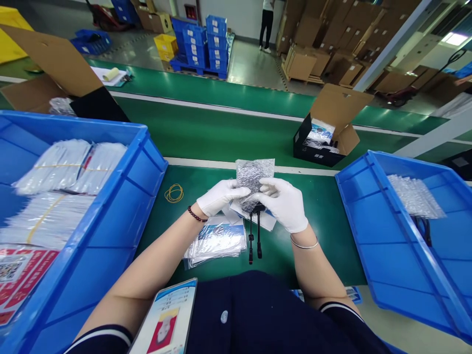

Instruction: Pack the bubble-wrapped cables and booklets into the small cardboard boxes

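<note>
Between my white-gloved hands is a bubble-wrap bag (254,174) around a dark device, with two black cables (258,233) hanging from its lower end toward me. My left hand (223,196) grips the bag's left side, thumb on top. On the right side, my right hand (283,201) has its fingers bent against the wrap. Beneath the bag are white and blue printed papers (271,223), partly hidden. A pile of clear-bagged leaflets (221,238) lies on the green table just below my left hand.
Yellow rubber bands (174,193) lie left of my hands. A blue bin (147,162) with banded packets stands left; another blue bin (387,265) holding a bubble-wrapped item stands right. An open black box (313,152) sits on the green conveyor, and an open carton (66,59) at far left. A person (267,22) stands behind.
</note>
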A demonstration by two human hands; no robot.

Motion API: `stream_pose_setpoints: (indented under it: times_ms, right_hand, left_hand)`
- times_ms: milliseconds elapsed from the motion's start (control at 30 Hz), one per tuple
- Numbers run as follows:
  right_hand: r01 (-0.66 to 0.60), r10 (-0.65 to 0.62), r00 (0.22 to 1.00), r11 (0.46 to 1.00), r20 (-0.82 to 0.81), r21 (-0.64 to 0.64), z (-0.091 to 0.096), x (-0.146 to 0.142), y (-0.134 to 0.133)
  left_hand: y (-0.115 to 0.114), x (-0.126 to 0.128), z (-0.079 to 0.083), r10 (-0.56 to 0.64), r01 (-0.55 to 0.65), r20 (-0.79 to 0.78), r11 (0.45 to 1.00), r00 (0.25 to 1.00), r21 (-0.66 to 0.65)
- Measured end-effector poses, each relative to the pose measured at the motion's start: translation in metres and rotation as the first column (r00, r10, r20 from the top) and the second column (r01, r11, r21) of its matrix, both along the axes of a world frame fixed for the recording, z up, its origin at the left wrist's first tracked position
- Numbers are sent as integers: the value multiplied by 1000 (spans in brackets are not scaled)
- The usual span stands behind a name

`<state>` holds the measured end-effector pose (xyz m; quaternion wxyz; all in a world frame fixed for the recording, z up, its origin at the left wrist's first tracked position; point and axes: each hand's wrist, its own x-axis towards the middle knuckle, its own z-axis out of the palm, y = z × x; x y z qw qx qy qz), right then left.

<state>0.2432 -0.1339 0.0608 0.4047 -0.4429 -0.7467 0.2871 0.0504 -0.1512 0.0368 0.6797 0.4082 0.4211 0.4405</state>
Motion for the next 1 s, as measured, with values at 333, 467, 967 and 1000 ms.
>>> stream_pose_setpoints:
  times_ms: [333, 467, 967, 1000]
  right_hand:
    - [-60, 6, 952, 984, -307, -168, -14, 0, 11]
    - [-299, 78, 868, 871, -490, -390, -19, 5, 12]
    - [-598, 416, 801, 503, -432, -625, -21, -10, 11]
    - [-593, 402, 805, 511, -437, -622, -22, -9, 11]
  left_hand:
    - [6, 0, -4, 199, -193, 199, 980, 960, -48]
    - [7, -7, 5, 414, -444, 296, 895, 861, 39]
    - [1, -25, 32, 625, -603, 81, 699, 776, 384]
    - [2, -25, 30, 637, -624, 103, 689, 764, 368]
